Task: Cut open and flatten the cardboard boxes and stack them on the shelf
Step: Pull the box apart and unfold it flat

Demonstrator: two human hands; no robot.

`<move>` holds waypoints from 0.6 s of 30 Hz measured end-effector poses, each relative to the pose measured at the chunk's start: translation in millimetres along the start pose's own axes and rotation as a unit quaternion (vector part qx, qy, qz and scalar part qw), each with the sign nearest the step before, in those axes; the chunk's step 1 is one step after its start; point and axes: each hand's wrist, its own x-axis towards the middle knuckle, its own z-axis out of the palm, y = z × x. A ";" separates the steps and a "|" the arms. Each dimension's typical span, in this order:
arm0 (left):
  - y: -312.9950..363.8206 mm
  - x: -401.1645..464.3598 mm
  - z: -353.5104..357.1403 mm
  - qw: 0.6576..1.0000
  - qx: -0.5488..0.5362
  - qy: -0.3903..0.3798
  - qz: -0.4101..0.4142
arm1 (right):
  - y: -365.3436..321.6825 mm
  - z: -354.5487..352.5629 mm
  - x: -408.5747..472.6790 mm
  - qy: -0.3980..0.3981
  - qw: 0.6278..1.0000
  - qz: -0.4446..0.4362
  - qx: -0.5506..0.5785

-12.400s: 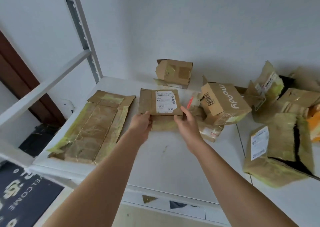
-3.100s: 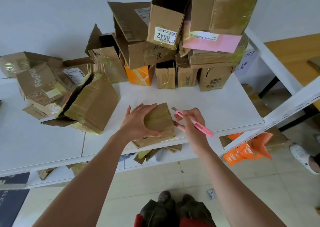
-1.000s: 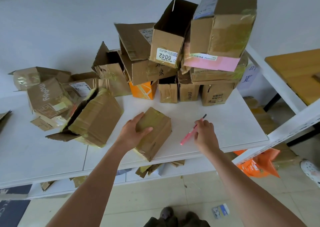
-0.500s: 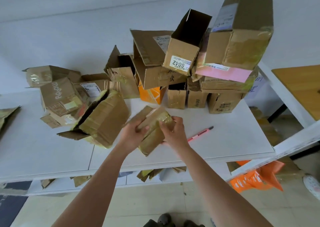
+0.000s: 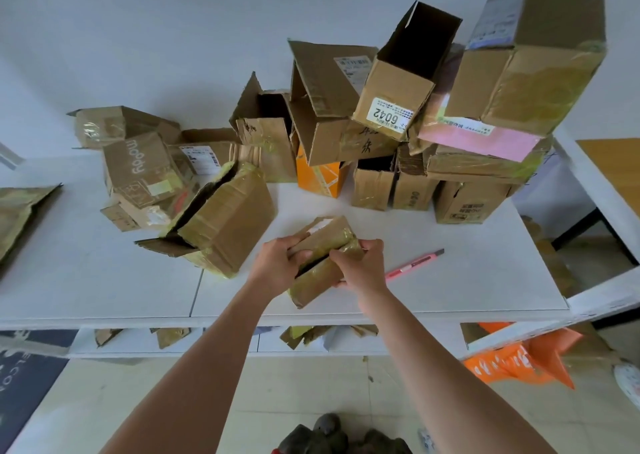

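Note:
A small taped cardboard box (image 5: 322, 263) lies near the front edge of the white shelf (image 5: 450, 280). My left hand (image 5: 277, 263) grips its left flap and my right hand (image 5: 360, 266) grips its right flap. A dark gap shows between the two flaps along the top seam. The pink utility knife (image 5: 414, 264) lies on the shelf just right of my right hand, with nothing holding it. A flattened piece of cardboard (image 5: 20, 214) lies at the far left edge.
A larger taped box (image 5: 225, 221) lies on its side left of my hands. A tall pile of boxes (image 5: 433, 114) fills the back and right of the shelf. The shelf's frame post (image 5: 602, 301) runs along the right. An orange bag (image 5: 519, 363) lies on the floor below.
My right hand laid the knife on the shelf and moved onto the box. Both hands now grip the top flaps, and a dark gap has appeared along the seam.

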 end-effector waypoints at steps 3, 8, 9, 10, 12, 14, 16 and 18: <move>-0.9 -0.6 0.8 1.000 -0.006 0.002 0.001 | -2.8 -1.5 -0.9 -0.012 1.000 0.011 0.003; -7.2 3.6 -2.5 1.000 -0.018 0.002 0.007 | -6.6 -11.0 -6.8 -0.105 0.993 0.026 0.044; -9.7 5.8 -4.0 1.000 -0.022 0.003 0.003 | -5.4 -15.3 -7.9 -0.130 0.990 0.028 0.056; -12.2 7.9 -5.7 1.000 -0.026 0.005 -0.004 | -3.0 -20.9 -8.1 -0.153 0.986 0.031 0.066; -17.1 12.2 -8.4 0.999 -0.038 0.004 -0.014 | 3.4 -34.8 -9.1 -0.187 0.980 0.030 0.061; -19.3 14.9 -8.4 0.999 -0.043 -0.007 -0.009 | 9.6 -48.4 -10.4 -0.190 0.982 -0.009 -0.019; -17.9 16.7 -6.0 0.999 -0.042 -0.020 -0.002 | 11.1 -56.5 -10.0 -0.167 0.977 -0.064 -0.117; -17.3 18.3 -4.3 0.999 -0.045 -0.026 -0.001 | 8.9 -57.1 -6.5 -0.138 0.968 -0.109 -0.179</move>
